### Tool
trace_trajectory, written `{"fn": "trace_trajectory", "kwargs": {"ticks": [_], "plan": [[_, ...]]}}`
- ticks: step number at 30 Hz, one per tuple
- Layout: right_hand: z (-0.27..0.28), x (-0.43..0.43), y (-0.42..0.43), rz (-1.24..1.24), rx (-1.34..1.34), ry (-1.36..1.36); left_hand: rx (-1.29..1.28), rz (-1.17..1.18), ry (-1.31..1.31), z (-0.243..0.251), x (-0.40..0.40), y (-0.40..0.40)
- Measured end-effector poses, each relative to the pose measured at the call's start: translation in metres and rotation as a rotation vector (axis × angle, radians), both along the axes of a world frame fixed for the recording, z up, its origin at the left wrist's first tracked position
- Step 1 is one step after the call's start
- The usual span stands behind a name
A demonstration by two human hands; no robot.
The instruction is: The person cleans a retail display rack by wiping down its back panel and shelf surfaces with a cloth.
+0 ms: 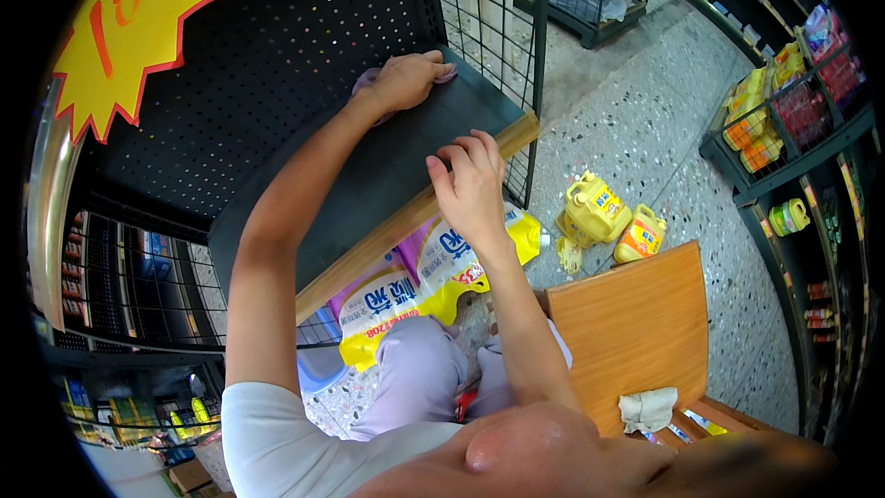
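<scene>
With my left hand [408, 81] I press a bunched purple cloth [365, 81] onto a dark shelf board [346, 166], near its back right corner. Part of the cloth sticks out on both sides of the hand. My right hand [471, 183] holds nothing and lies over the wood-coloured front edge strip [373, 259] of the board, its fingers somewhat apart. A black perforated back panel [276, 34] rises behind the shelf. Below the front edge lean large printed pouches [387, 297] with yellow bases, close to my knees [422, 360].
A wire mesh side panel [494, 28] bounds the shelf's right end. Yellow jugs [596, 211] stand on the speckled floor [622, 111]. A wooden chair [629, 332] at my right bears a folded pale cloth [648, 409]. A yellow star-edged sign [138, 28] hangs upper left. Stocked shelves [823, 290] line the far right.
</scene>
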State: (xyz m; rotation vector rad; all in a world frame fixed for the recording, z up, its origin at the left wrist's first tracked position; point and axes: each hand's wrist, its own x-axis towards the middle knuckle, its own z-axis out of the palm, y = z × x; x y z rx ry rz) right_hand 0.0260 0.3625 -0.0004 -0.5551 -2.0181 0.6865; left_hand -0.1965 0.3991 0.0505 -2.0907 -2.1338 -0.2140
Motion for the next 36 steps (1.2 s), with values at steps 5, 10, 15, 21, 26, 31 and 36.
{"fn": "trace_trajectory", "kwargs": {"ticks": [5,10,15,21,26,31,36], "plan": [[0.002,0.001,-0.003,-0.003,0.016,-0.005,-0.047,-0.081,0.035,0.004,0.017,-0.002],[0.003,0.002,-0.002,-0.009,0.04,-0.005,-0.049,-0.152,0.039,0.005,0.038,-0.003],[0.004,0.001,-0.002,-0.016,0.024,0.041,-0.069,-0.174,0.075,0.006,0.052,-0.007],[0.011,0.005,-0.004,-0.001,-0.03,0.107,-0.048,-0.213,0.092,0.005,0.068,-0.012],[0.016,0.004,-0.006,-0.001,-0.039,0.152,-0.051,-0.254,0.093,0.005,0.072,-0.015],[0.014,0.005,-0.005,0.0,-0.072,0.241,-0.098,-0.333,0.045,0.012,0.078,-0.021],[0.016,0.011,-0.003,-0.023,-0.062,0.243,-0.151,-0.415,-0.11,0.015,0.079,-0.027]]}}
